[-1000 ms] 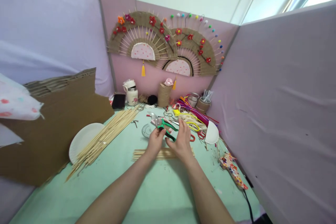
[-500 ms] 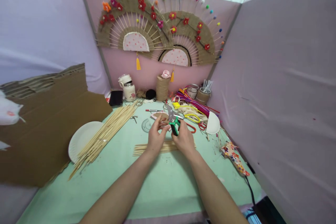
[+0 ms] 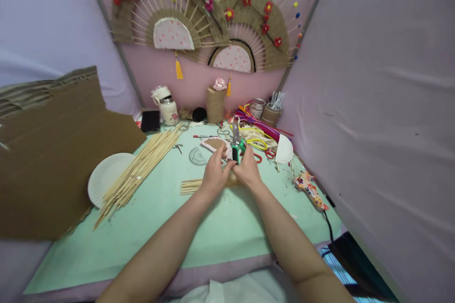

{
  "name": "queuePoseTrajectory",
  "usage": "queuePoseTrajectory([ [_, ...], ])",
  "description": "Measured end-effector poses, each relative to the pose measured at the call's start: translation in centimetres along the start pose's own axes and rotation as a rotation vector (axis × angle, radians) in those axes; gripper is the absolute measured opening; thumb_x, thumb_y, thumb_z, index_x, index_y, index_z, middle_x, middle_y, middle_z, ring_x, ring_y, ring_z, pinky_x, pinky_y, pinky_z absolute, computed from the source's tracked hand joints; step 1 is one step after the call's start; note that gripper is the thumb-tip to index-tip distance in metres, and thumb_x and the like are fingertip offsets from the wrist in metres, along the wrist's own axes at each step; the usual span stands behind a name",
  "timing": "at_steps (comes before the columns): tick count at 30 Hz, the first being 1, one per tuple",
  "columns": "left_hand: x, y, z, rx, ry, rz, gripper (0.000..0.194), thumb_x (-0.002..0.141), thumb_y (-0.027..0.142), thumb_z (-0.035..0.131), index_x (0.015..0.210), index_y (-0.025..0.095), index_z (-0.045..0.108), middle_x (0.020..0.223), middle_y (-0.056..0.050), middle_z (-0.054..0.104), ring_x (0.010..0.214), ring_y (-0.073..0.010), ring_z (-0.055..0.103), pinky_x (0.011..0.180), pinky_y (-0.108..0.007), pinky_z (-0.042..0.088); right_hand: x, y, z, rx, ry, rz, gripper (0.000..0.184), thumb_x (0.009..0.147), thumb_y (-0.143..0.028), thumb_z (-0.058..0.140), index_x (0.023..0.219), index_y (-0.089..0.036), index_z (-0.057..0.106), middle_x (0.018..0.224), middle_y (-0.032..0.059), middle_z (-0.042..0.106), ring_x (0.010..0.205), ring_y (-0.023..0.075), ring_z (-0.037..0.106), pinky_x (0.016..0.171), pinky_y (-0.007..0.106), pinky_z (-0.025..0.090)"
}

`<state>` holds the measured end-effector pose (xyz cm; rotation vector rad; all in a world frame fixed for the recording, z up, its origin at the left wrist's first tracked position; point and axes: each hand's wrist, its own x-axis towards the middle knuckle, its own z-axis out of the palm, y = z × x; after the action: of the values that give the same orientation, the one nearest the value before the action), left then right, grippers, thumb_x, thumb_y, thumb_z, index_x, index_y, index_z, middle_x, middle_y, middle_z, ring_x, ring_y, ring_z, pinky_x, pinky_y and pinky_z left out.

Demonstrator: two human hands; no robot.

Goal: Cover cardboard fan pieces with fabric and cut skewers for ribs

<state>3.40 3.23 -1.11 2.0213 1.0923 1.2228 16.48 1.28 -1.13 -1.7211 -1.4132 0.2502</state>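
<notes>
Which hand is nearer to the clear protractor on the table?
The left hand. It is close to the protractor, on its right and slightly nearer the person; the right hand is farther to the right, holding the green-handled cutters.

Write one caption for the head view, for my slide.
Two hands hold green-handled pruners above thin wooden sticks on a mint-green cloth.

1. Our right hand (image 3: 248, 169) partly hides the green-handled pruners (image 3: 235, 145).
2. Whether our left hand (image 3: 215, 171) touches them, we cannot tell.
3. Our hands hide the middle of the short sticks (image 3: 190, 186).
4. The left edge crops the cardboard (image 3: 64, 161).
</notes>
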Motion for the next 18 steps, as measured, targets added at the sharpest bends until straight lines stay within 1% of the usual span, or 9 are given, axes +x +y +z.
queuePoseTrajectory([
  [1, 0.1, -0.1, -0.1, 0.017, -0.010, -0.006, 0.056, 0.086, 0.032, 0.056, 0.137, 0.017, 0.039, 0.123, -0.013, 0.059, 0.100, -0.0208, 0.059, 0.089, -0.036, 0.046, 0.3, 0.2, -0.3, 0.064, 0.047, 0.002, 0.071, 0.065, -0.032, 0.063, 0.129, -0.015, 0.036, 0.124, 0.0171, 0.048, 0.112, 0.0283, 0.051, 0.091, 0.040, 0.043],
  [2, 0.3, -0.3, -0.3, 0.051, -0.020, -0.013, 0.054, 0.087, 0.033, 0.055, 0.136, 0.017, 0.041, 0.123, -0.013, 0.059, 0.099, -0.0207, 0.059, 0.088, -0.035, 0.046, 0.6, 0.3, -0.6, 0.126, 0.100, 0.004, 0.074, 0.064, -0.035, 0.065, 0.129, -0.015, 0.036, 0.126, 0.0170, 0.046, 0.114, 0.0281, 0.049, 0.092, 0.040, 0.043],
  [3, 0.4, -0.5, -0.5, 0.107, -0.049, -0.009, 0.048, 0.087, 0.033, 0.054, 0.132, 0.017, 0.046, 0.121, -0.012, 0.060, 0.100, -0.0212, 0.059, 0.089, -0.036, 0.046, 0.9, 0.5, -1.0, 0.184, 0.145, 0.014, 0.075, 0.063, -0.037, 0.066, 0.129, -0.016, 0.036, 0.127, 0.0163, 0.045, 0.118, 0.0280, 0.045, 0.094, 0.040, 0.041],
  [4, 0.6, -0.7, -0.7, 0.177, -0.099, 0.006, 0.041, 0.087, 0.032, 0.054, 0.125, 0.016, 0.053, 0.116, -0.012, 0.062, 0.101, -0.0223, 0.058, 0.090, -0.036, 0.045, 1.2, 0.7, -1.4, 0.252, 0.166, 0.041, 0.075, 0.063, -0.039, 0.066, 0.128, -0.017, 0.037, 0.125, 0.0148, 0.047, 0.117, 0.0272, 0.045, 0.094, 0.040, 0.040],
  [7, 0.8, -1.4, -1.0, 0.412, -0.311, 0.043, 0.025, 0.083, 0.026, 0.057, 0.104, 0.015, 0.066, 0.105, -0.012, 0.066, 0.104, -0.0262, 0.057, 0.092, -0.038, 0.042, 1.7, 1.2, -2.7, 0.518, 0.139, 0.174, 0.061, 0.066, -0.047, 0.064, 0.117, -0.021, 0.045, 0.108, 0.0068, 0.055, 0.098, 0.0214, 0.054, 0.085, 0.036, 0.044],
  [10, 0.8, -1.7, -0.9, 0.577, -0.463, 0.040, 0.020, 0.082, 0.021, 0.055, 0.093, 0.015, 0.070, 0.098, -0.013, 0.067, 0.098, -0.0277, 0.058, 0.088, -0.038, 0.042, 1.9, 1.5, -3.2, 0.727, 0.139, 0.263, 0.046, 0.067, -0.048, 0.063, 0.103, -0.022, 0.052, 0.099, 0.0017, 0.058, 0.086, 0.0173, 0.055, 0.076, 0.030, 0.045],
  [12, 0.7, -1.9, -0.7, 0.634, -0.503, 0.030, 0.022, 0.082, 0.017, 0.050, 0.088, 0.015, 0.071, 0.091, -0.013, 0.067, 0.095, -0.0272, 0.059, 0.084, -0.037, 0.042, 2.0, 1.8, -3.0, 0.805, 0.144, 0.287, 0.042, 0.066, -0.045, 0.065, 0.099, -0.022, 0.054, 0.096, 0.0002, 0.058, 0.083, 0.0157, 0.054, 0.072, 0.028, 0.043],
  [14, 0.7, -2.1, -0.5, 0.657, -0.514, 0.018, 0.024, 0.081, 0.014, 0.047, 0.084, 0.015, 0.071, 0.088, -0.013, 0.067, 0.092, -0.0261, 0.059, 0.082, -0.036, 0.042, 2.0, 2.1, -2.7, 0.850, 0.140, 0.282, 0.040, 0.065, -0.043, 0.067, 0.097, -0.022, 0.055, 0.094, -0.0010, 0.058, 0.081, 0.0145, 0.054, 0.070, 0.026, 0.042],
  [18, 0.8, -2.4, -0.1, 0.651, -0.515, 0.027, 0.023, 0.081, 0.018, 0.048, 0.084, 0.015, 0.071, 0.089, -0.013, 0.067, 0.090, -0.0253, 0.059, 0.081, -0.034, 0.042, 2.0, 2.3, -2.5, 0.854, 0.138, 0.228, 0.039, 0.066, -0.043, 0.067, 0.097, -0.023, 0.054, 0.090, -0.0021, 0.057, 0.080, 0.0144, 0.053, 0.070, 0.026, 0.042],
])
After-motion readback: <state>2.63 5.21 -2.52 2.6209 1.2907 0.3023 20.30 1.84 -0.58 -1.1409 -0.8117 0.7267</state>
